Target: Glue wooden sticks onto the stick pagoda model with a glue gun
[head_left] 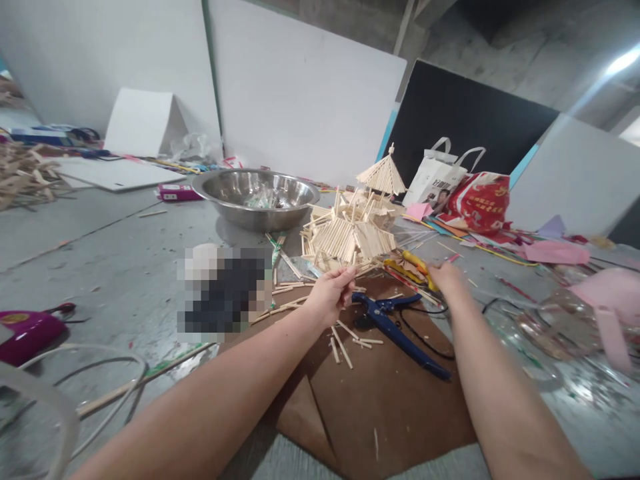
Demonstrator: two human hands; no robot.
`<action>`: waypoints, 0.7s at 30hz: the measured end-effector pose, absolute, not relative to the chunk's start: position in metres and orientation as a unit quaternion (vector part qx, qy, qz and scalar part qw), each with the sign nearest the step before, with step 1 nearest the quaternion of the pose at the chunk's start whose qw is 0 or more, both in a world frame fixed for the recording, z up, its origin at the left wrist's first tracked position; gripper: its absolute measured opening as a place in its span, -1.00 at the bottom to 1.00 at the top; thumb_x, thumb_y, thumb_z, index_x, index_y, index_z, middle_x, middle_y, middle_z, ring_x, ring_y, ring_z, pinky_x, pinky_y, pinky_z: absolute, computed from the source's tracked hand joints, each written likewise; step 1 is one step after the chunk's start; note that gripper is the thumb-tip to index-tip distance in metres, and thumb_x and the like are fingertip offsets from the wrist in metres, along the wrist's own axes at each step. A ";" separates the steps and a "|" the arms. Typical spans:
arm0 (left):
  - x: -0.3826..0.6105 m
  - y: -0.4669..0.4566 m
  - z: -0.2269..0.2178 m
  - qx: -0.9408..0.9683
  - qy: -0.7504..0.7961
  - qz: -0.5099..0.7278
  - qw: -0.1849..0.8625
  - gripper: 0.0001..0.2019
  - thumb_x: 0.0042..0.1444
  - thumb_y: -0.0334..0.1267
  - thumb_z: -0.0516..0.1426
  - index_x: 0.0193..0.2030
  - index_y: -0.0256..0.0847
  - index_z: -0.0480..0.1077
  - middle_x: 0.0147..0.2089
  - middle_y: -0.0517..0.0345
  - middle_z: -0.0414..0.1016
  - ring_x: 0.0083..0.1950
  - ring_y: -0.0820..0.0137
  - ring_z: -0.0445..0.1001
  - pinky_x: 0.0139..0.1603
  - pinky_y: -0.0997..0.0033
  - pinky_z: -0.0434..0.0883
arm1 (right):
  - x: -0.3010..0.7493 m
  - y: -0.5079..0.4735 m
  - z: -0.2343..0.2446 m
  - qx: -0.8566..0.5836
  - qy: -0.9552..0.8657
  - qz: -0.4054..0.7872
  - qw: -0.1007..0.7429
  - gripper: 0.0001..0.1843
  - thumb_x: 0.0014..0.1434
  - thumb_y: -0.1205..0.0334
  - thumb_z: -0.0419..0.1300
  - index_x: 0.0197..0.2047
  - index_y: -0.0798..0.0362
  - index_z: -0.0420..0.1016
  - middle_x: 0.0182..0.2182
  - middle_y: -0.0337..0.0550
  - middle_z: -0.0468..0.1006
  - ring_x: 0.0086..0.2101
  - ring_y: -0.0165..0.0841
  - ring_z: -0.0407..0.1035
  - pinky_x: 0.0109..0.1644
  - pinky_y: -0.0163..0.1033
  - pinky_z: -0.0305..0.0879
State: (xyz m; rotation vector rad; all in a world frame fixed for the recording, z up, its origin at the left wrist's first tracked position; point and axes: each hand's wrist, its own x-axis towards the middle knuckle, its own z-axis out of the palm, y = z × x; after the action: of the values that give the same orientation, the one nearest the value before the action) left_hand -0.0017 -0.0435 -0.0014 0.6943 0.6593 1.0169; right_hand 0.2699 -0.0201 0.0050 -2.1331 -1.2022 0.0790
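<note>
My left hand (331, 293) is closed in a pinch in front of a model pavilion (345, 233) built from thin wooden sticks. A short wooden stick (355, 257) seems to rise from the fingertips. Further right, my right hand (447, 277) is closed on a yellow tool (416, 265), whose kind I cannot make out; the fingers are partly hidden. Between my arms, a blue hand cutter (400, 337) lies on a brown board (395, 413). Several cut wooden sticks (342, 347) are scattered below my left hand.
A steel basin (255, 213) stands behind on the left. At the far right are a white bag (430, 177), a red bag (483, 200) and pink paper (555, 252). A purple device (30, 335) and white cable (143, 363) lie at left. White panels (305, 93) stand behind.
</note>
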 end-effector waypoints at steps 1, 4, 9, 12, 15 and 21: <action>-0.001 -0.043 -0.001 0.318 0.302 0.465 0.769 -0.77 -0.25 -0.19 0.23 -0.51 -0.29 0.32 -0.72 0.35 0.20 -0.76 0.68 0.06 -0.74 0.64 -0.06 | 0.266 -0.022 0.010 -0.819 -0.462 -0.007 0.340 -0.80 -0.13 0.12 0.10 -0.64 0.05 0.31 -0.58 0.04 0.43 -0.31 -0.08 0.35 -0.24 -0.02 0.19; -0.001 -0.041 -0.001 0.311 0.299 0.461 0.776 -0.78 -0.24 -0.19 0.23 -0.51 -0.27 0.33 -0.72 0.35 0.20 -0.76 0.68 0.05 -0.75 0.64 -0.08 | 0.244 -0.027 0.026 -0.787 -0.494 -0.091 0.358 -0.77 -0.05 0.12 0.03 -0.44 0.10 0.38 -0.39 0.08 0.46 -0.24 -0.14 0.32 -0.15 -0.03 0.15; -0.001 -0.035 -0.002 0.304 0.291 0.467 0.778 -0.80 -0.23 -0.23 0.23 -0.49 -0.29 0.36 -0.72 0.33 0.19 -0.74 0.69 0.06 -0.74 0.67 -0.06 | 0.188 -0.034 0.040 -0.573 -0.671 -0.209 0.422 -0.79 0.01 0.13 0.04 -0.37 0.08 0.38 -0.41 -0.08 0.45 -0.31 -0.28 0.30 -0.17 -0.17 0.21; 0.000 -0.033 -0.003 0.306 0.285 0.471 0.776 -0.80 -0.23 -0.22 0.23 -0.49 -0.30 0.36 -0.72 0.33 0.18 -0.75 0.70 0.04 -0.74 0.66 -0.06 | 0.161 -0.038 0.036 -0.466 -0.745 -0.228 0.420 -0.83 -0.02 0.17 0.09 -0.33 0.05 0.37 -0.33 -0.08 0.43 -0.23 -0.28 0.28 -0.11 -0.15 0.19; 0.000 -0.033 -0.001 0.302 0.281 0.476 0.777 -0.79 -0.24 -0.21 0.24 -0.51 -0.30 0.35 -0.72 0.34 0.18 -0.74 0.70 0.04 -0.74 0.67 -0.06 | 0.146 -0.042 0.031 -0.421 -0.781 -0.219 0.406 -0.81 -0.02 0.19 0.11 -0.29 0.04 0.37 -0.29 -0.08 0.42 -0.19 -0.28 0.27 -0.05 -0.14 0.17; 0.001 -0.034 0.002 0.295 0.282 0.475 0.779 -0.77 -0.25 -0.20 0.24 -0.55 -0.29 0.29 -0.73 0.35 0.17 -0.75 0.68 0.04 -0.73 0.65 -0.06 | 0.139 -0.045 0.030 -0.418 -0.787 -0.202 0.406 -0.76 -0.01 0.17 0.11 -0.23 0.03 0.37 -0.23 -0.07 0.40 -0.15 -0.27 0.25 -0.02 -0.12 0.15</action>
State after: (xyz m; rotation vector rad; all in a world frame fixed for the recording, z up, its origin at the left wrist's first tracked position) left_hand 0.0005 -0.0339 0.0017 0.6380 0.6104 1.0267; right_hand 0.1389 -0.0450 0.0298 -1.0556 -1.9861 -0.5089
